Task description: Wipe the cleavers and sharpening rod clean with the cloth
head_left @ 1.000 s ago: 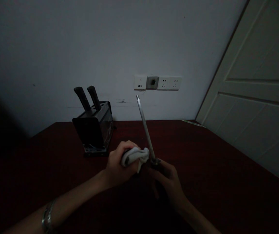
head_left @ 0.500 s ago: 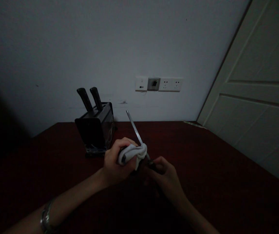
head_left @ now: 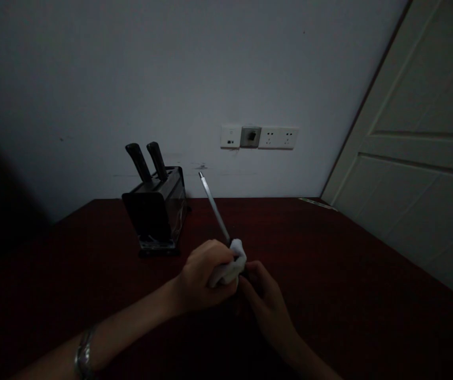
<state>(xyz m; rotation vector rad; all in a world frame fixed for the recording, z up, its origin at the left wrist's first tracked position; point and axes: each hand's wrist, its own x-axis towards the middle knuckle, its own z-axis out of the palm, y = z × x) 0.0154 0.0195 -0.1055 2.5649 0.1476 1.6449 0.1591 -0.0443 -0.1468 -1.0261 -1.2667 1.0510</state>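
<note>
A thin metal sharpening steel (head_left: 214,206) points up and to the left in front of me. My left hand (head_left: 200,277) is closed round a white cloth (head_left: 230,269), which it presses about the lower part of the rod. Close by on the right, my right hand (head_left: 268,303) grips the steel's dark handle end, mostly hidden by the fingers and the gloom. Both hands are almost touching, above the table.
A black knife block (head_left: 153,211) with two black-handled knives (head_left: 139,163) stands at the left on the dark red table (head_left: 281,227). Sockets and switches (head_left: 269,138) line the wall behind. A pale panelled door (head_left: 416,158) rises at the right.
My left hand and the cloth have slid down and right along the rod, closer to my right hand. The rod's tip has shifted slightly up and left.
</note>
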